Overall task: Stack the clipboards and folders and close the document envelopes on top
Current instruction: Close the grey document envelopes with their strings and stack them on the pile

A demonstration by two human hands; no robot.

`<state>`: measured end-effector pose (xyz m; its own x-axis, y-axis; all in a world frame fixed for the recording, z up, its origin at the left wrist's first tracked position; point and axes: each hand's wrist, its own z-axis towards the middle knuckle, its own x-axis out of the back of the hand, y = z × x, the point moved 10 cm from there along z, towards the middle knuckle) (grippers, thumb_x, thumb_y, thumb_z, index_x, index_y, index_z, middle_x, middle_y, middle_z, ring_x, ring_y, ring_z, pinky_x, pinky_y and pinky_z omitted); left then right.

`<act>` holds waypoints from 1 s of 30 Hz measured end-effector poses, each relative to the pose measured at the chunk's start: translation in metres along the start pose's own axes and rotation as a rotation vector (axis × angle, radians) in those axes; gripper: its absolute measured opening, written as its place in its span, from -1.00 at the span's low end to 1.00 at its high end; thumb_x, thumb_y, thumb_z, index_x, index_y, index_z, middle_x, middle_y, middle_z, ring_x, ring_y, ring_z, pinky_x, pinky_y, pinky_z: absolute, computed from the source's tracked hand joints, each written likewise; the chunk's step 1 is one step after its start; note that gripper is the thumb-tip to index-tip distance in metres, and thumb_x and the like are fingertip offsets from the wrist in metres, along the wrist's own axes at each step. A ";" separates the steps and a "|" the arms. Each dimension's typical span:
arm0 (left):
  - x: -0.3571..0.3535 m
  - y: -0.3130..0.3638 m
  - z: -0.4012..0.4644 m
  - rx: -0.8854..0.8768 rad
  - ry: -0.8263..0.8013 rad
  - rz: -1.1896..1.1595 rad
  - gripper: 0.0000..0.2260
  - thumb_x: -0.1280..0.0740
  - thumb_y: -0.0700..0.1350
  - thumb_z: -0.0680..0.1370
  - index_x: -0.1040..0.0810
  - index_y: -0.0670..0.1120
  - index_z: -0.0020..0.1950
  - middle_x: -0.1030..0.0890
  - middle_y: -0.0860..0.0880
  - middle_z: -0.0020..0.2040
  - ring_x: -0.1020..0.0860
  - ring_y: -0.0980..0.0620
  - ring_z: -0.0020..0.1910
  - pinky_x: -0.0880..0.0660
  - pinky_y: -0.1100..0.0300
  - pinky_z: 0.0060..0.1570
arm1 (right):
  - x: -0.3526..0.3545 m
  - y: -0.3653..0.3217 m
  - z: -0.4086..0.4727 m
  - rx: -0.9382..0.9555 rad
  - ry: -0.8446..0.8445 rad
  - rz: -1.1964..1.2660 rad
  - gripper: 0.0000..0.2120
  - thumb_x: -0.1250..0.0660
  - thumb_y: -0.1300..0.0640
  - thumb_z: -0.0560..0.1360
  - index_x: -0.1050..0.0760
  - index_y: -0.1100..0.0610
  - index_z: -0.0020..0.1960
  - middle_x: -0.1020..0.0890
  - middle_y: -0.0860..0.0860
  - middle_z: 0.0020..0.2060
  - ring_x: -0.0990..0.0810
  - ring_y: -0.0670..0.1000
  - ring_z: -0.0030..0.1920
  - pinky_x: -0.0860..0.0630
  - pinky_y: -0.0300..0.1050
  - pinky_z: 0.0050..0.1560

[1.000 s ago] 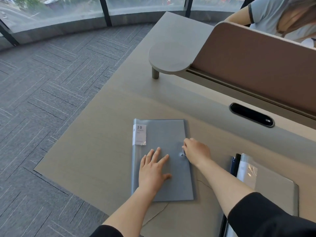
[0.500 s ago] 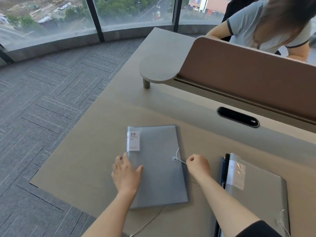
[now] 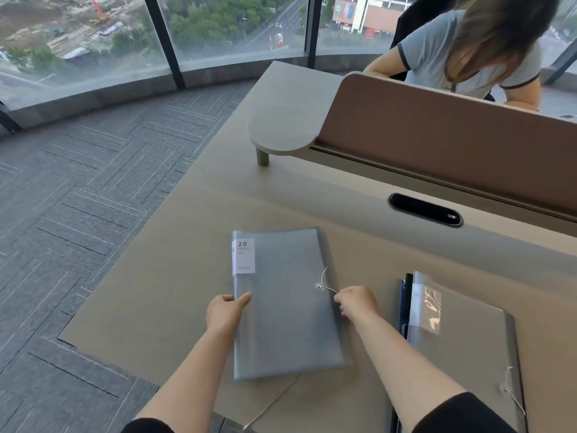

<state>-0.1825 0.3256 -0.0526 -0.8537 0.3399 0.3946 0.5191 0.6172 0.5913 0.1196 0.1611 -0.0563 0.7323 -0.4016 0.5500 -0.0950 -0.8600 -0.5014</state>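
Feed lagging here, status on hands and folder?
Left hand gripping grey folder's left edge. Right hand pinching closure string. Second stack right, apart.

At the centre of the frame lies a translucent grey-blue plastic document folder (image 3: 287, 307) bearing a white paper label (image 3: 244, 256) with black print. The light beige woodgrain worktop (image 3: 162, 295) spreads beneath it. At left, grey herringbone-patterned carpet floor (image 3: 78, 198). Upper right, a brown-pink rounded divider panel (image 3: 437, 142). Lower right, a dark navy folder edge (image 3: 405, 304).
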 end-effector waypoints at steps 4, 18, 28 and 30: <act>-0.001 0.003 -0.003 -0.046 -0.059 -0.110 -0.68 -0.49 -0.05 0.47 -0.49 -0.17 0.09 -0.61 -0.16 0.03 -0.58 -0.14 -0.09 -0.51 0.05 -0.15 | -0.002 0.002 -0.011 -0.046 -0.048 0.200 -0.82 -0.30 0.39 0.29 -0.45 0.17 -0.41 -0.41 0.10 -0.49 -0.38 0.06 -0.44 -0.35 -0.10 -0.36; -0.015 0.047 -0.029 -0.152 -0.201 -0.313 -0.72 -0.48 -0.05 0.49 -0.51 -0.11 0.10 -0.67 -0.15 0.00 -0.64 -0.12 -0.17 -0.62 -0.07 -0.09 | 0.038 -0.016 -0.038 0.137 0.013 0.385 -0.86 -0.31 0.26 0.44 -0.47 0.12 -0.27 -0.46 0.05 -0.34 -0.34 0.03 -0.34 -0.20 -0.12 -0.32; -0.096 0.092 -0.101 -0.290 -0.285 -0.290 -0.72 -0.46 -0.05 0.50 -0.50 -0.18 0.08 -0.67 -0.16 -0.11 -0.62 -0.10 -0.23 -0.60 -0.12 -0.06 | 0.147 0.031 -0.040 0.182 0.270 0.476 -0.88 -0.25 0.26 0.47 -0.47 0.14 -0.23 -0.44 0.08 -0.34 -0.32 0.04 -0.34 -0.21 -0.11 -0.36; -0.119 0.095 -0.119 -0.301 -0.323 -0.272 -0.75 -0.46 -0.06 0.51 -0.50 -0.17 0.06 -0.66 -0.15 -0.14 -0.62 -0.10 -0.26 -0.61 -0.09 -0.09 | 0.168 0.052 -0.040 0.168 0.305 0.498 -0.87 -0.24 0.28 0.49 -0.50 0.16 -0.21 -0.44 0.07 -0.34 -0.32 0.04 -0.33 -0.21 -0.10 -0.34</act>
<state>-0.0263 0.2592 0.0396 -0.9044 0.4266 -0.0107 0.2252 0.4985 0.8371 0.2111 0.0365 0.0372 0.3983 -0.8363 0.3769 -0.2505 -0.4944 -0.8324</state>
